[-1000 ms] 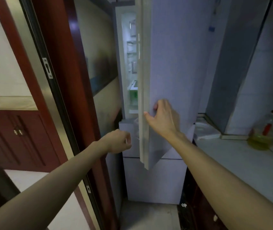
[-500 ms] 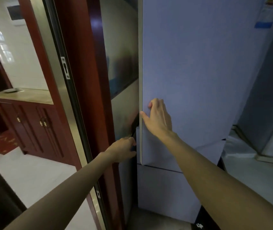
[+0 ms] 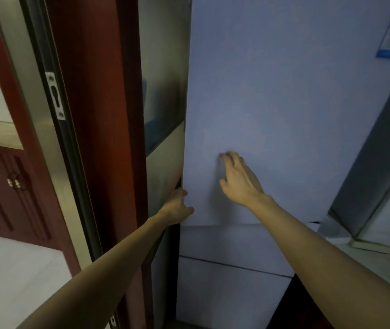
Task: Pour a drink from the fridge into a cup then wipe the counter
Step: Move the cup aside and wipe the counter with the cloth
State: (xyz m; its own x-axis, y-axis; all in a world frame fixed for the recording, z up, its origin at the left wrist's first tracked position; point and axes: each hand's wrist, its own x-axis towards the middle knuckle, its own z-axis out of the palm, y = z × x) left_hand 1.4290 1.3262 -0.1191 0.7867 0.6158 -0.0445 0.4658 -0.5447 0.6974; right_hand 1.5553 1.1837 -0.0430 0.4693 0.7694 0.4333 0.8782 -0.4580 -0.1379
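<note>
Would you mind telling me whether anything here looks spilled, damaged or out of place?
Nothing stands out. The fridge door looks intact, with the right hand flat on it and the left hand at its left edge; no spill shows on the visible counter.

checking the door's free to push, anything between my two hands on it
Nothing: in the head view only bare fridge door lies between the left hand and right hand.

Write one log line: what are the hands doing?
fridge door looks shut | right hand touches its front | left hand at its left edge
</note>
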